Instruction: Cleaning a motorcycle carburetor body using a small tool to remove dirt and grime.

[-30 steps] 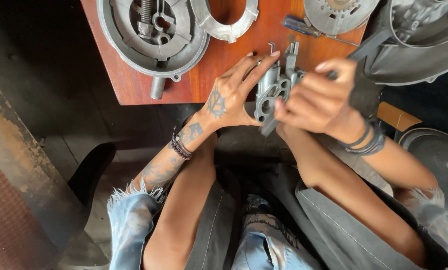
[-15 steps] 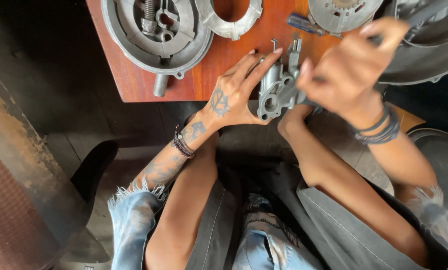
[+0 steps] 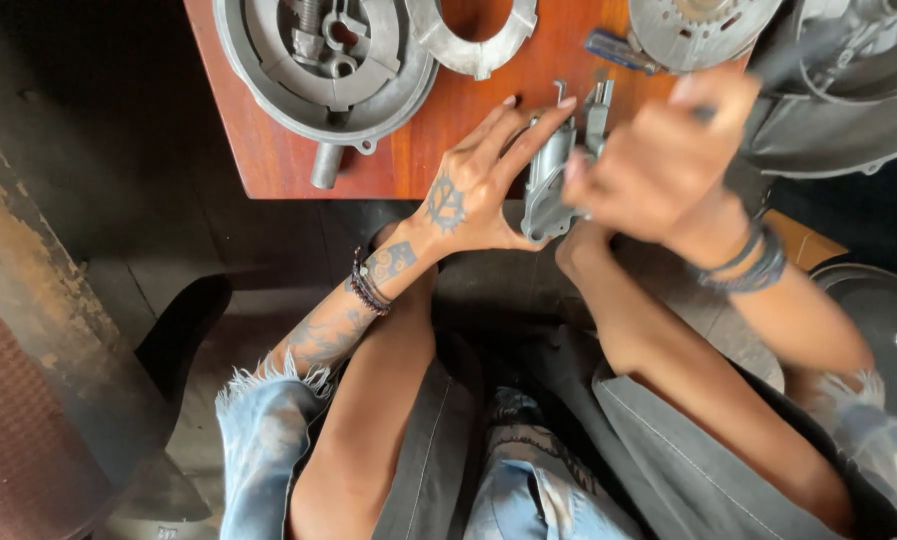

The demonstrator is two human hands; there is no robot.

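Observation:
My left hand (image 3: 473, 185) lies with fingers stretched against a small grey cast metal part (image 3: 551, 178), steadying it at the near edge of the reddish wooden table (image 3: 268, 150). My right hand (image 3: 663, 165), blurred by motion, is closed around a dark tool handle (image 3: 768, 65) just right of the part. The tool's tip is hidden behind the hand.
A round grey metal housing (image 3: 318, 65) with inner parts sits at the table's back left, a ring-shaped cover (image 3: 473, 40) beside it. A toothed disc (image 3: 693, 30) and a large grey casing (image 3: 848, 90) lie at the right. A dark round pan (image 3: 883, 340) is at the lower right.
My right hand rose away from the part with the tool, then came back down toward it. The left hand stayed on the part.

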